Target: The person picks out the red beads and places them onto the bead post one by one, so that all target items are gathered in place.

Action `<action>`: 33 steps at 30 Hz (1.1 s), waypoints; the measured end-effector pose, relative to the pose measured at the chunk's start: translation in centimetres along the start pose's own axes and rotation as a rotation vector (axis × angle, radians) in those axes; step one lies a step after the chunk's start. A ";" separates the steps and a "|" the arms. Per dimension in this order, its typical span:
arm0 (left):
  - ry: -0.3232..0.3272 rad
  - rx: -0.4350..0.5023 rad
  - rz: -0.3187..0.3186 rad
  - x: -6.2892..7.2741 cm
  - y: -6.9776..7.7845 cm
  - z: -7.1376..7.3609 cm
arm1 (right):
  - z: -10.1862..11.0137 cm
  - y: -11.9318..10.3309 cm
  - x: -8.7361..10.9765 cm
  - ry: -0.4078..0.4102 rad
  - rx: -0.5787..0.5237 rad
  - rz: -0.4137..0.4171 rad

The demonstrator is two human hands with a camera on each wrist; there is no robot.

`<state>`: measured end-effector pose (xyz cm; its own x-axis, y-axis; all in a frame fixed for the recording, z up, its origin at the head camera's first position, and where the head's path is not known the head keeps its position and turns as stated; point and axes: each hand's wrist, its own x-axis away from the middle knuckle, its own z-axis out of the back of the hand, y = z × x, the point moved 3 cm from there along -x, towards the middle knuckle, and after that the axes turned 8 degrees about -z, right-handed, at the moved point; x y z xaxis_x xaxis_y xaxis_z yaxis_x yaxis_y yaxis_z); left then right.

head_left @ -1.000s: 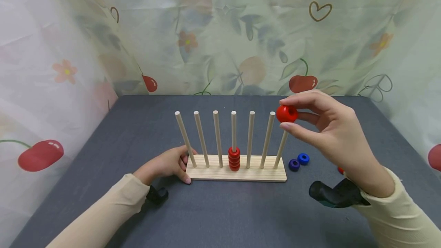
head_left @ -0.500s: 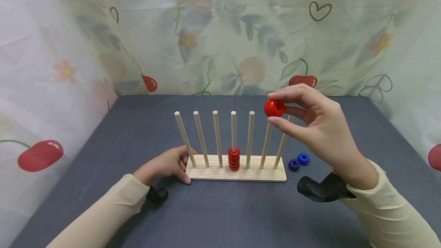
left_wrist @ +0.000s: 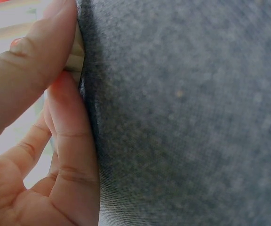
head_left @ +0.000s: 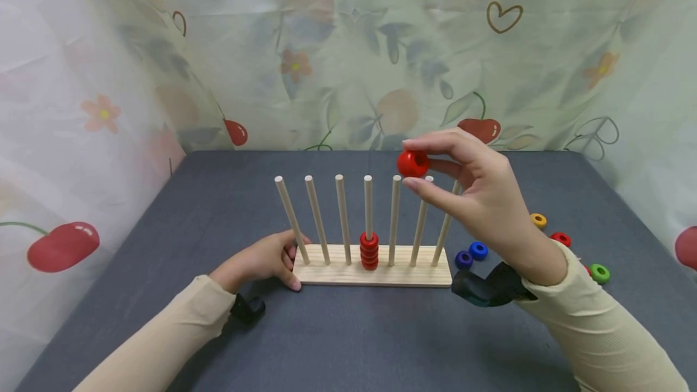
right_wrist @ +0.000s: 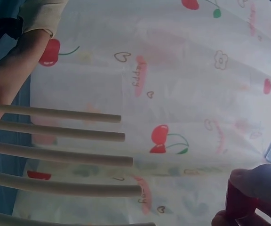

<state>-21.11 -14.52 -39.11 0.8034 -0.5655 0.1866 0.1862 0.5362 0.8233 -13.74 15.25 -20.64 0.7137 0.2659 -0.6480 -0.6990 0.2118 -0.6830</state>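
Note:
My right hand [head_left: 479, 192] pinches a red bead [head_left: 412, 163] between thumb and fingertips, the bead's dark hole facing right. It is held up at the height of the peg tops, by the fifth peg [head_left: 394, 216] from the left. A pale wooden peg rack [head_left: 332, 276] with several upright pegs lies on the table. Low on its middle peg sits a stack of red beads [head_left: 369, 251]; the other pegs are bare. My left hand [head_left: 268, 257] grips the rack's left end, thumb at the front corner. In the left wrist view, thumb and finger close on the wooden edge [left_wrist: 75, 61].
Right of the rack lie a blue bead [head_left: 478, 251] and a dark purple bead [head_left: 464, 260]. Farther right are a yellow bead [head_left: 538, 220], a red ring bead [head_left: 561, 239] and a green bead [head_left: 600, 273], beside the right sleeve. A printed cloth [head_left: 348, 77] hangs behind the table.
My right hand has carried the red bead left and slightly up, from the rightmost peg towards the fifth. Beads behind its forearm have come into view. The left hand stays on the rack.

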 end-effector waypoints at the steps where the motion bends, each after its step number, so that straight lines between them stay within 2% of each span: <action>1: -0.001 0.003 -0.001 0.0 0.0 0.0 | -0.1 0.1 -0.1 -0.001 0.007 0.009; 14: 0.001 0.010 -0.004 -0.1 -0.1 0.0 | -1.3 1.3 -1.1 -0.071 0.098 0.106; 23: -0.003 0.006 -0.019 -0.1 -0.3 0.1 | -2.0 2.2 -2.0 -0.127 0.118 0.094; 33: -0.004 0.022 -0.017 0.0 -0.1 0.1 | -2.3 2.7 -2.6 -0.171 0.134 0.018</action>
<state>-21.17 -14.60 -39.14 0.7982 -0.5765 0.1748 0.1867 0.5126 0.8381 -17.43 12.92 -21.57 0.6910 0.4242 -0.5854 -0.7195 0.3256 -0.6134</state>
